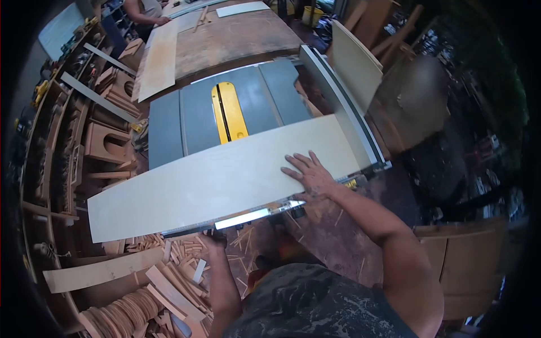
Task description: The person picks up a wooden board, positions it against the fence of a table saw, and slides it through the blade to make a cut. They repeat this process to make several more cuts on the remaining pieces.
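A long pale plywood board point(225, 183) lies across the near part of a grey table saw point(197, 118). Its right end is against or very close to the rip fence point(344, 107), and its left end overhangs the saw table. My right hand point(311, 176) rests flat on the board with fingers spread. Below the front rail point(242, 218) is my left hand point(215, 240), near the saw's front edge; its fingers are mostly hidden. Beyond the board, the yellow throat plate point(230, 112) shows a dark slot; I cannot make out a raised blade.
A wooden outfeed table point(236, 39) carries panels and strips; another person's hand point(162, 21) is at its far left. Shelves point(56, 152) line the left side. Wood offcuts point(174, 253) cover the floor at lower left. Tall panels point(355, 62) stand right of the fence.
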`<state>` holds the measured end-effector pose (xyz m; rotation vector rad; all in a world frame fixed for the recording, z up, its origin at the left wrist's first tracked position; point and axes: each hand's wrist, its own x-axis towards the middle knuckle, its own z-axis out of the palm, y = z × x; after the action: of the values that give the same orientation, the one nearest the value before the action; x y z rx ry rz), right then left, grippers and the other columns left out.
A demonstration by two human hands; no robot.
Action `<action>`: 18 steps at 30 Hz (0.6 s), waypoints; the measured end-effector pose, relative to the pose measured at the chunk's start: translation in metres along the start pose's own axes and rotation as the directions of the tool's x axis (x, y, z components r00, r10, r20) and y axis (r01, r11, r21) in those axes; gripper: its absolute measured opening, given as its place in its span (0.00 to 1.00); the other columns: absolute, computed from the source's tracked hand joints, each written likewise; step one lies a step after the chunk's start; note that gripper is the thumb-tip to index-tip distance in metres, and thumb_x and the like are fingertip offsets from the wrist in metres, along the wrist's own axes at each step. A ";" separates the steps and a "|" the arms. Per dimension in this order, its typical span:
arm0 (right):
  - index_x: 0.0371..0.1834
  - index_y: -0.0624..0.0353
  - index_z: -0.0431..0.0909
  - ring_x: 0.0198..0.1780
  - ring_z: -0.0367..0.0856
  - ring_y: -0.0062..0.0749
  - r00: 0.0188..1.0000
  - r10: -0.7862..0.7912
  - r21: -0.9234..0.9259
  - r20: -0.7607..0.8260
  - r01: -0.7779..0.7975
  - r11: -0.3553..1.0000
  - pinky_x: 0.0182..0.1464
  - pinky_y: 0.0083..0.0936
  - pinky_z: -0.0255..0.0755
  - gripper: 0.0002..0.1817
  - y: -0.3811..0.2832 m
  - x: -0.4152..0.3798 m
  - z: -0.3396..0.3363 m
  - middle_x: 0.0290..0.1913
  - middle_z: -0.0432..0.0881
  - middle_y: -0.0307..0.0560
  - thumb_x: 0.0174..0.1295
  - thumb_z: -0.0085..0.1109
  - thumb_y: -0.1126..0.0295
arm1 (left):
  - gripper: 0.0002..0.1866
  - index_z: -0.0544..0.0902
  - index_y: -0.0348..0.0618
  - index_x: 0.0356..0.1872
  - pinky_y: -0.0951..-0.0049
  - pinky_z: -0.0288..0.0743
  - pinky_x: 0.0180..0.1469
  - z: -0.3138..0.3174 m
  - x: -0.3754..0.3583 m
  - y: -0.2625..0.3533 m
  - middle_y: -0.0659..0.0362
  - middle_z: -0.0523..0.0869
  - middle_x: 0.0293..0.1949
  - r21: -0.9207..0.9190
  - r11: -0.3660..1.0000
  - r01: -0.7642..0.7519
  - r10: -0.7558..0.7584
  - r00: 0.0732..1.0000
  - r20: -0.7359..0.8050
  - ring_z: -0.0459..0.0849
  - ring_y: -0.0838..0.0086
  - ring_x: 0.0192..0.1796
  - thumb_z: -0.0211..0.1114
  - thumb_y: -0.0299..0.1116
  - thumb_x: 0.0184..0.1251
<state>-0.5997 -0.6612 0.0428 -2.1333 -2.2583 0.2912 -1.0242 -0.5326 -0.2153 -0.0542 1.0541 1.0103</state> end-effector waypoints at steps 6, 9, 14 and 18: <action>0.86 0.43 0.58 0.87 0.48 0.49 0.999 -0.026 -0.028 -0.020 0.025 0.999 0.86 0.63 0.38 0.49 0.000 -0.005 0.009 0.87 0.52 0.50 0.63 0.65 0.40 | 0.32 0.75 0.45 0.59 0.49 0.68 0.70 0.030 -0.033 0.005 0.54 0.77 0.61 -0.043 0.999 -0.025 0.020 0.994 -0.104 0.74 0.59 0.66 0.59 0.62 0.69; 0.86 0.41 0.57 0.87 0.48 0.48 1.000 -0.023 -0.041 -0.006 0.023 0.999 0.86 0.62 0.37 0.50 0.000 -0.008 0.010 0.87 0.52 0.49 0.63 0.64 0.39 | 0.33 0.75 0.45 0.60 0.49 0.68 0.70 0.026 -0.035 0.003 0.52 0.76 0.63 -0.088 0.996 0.002 -0.010 0.996 -0.086 0.73 0.58 0.68 0.60 0.62 0.68; 0.86 0.39 0.57 0.87 0.47 0.48 1.000 -0.001 -0.019 -0.009 0.001 1.000 0.86 0.62 0.36 0.51 0.000 -0.005 0.007 0.87 0.52 0.48 0.62 0.63 0.34 | 0.34 0.75 0.45 0.60 0.50 0.67 0.71 0.026 -0.021 0.003 0.51 0.74 0.66 -0.152 0.988 0.006 -0.010 1.000 -0.024 0.72 0.58 0.69 0.61 0.62 0.66; 0.86 0.39 0.58 0.87 0.47 0.47 1.000 0.019 -0.024 0.021 -0.018 1.000 0.86 0.62 0.35 0.52 -0.002 -0.004 0.005 0.87 0.52 0.47 0.62 0.60 0.29 | 0.34 0.74 0.46 0.61 0.50 0.66 0.71 0.018 -0.011 0.003 0.52 0.74 0.66 -0.132 0.991 0.023 -0.027 0.999 -0.033 0.72 0.59 0.69 0.61 0.62 0.65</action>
<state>-0.6017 -0.6660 0.0391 -2.1740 -2.2663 0.2901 -1.0152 -0.5297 -0.1965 -0.1928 1.0153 1.0582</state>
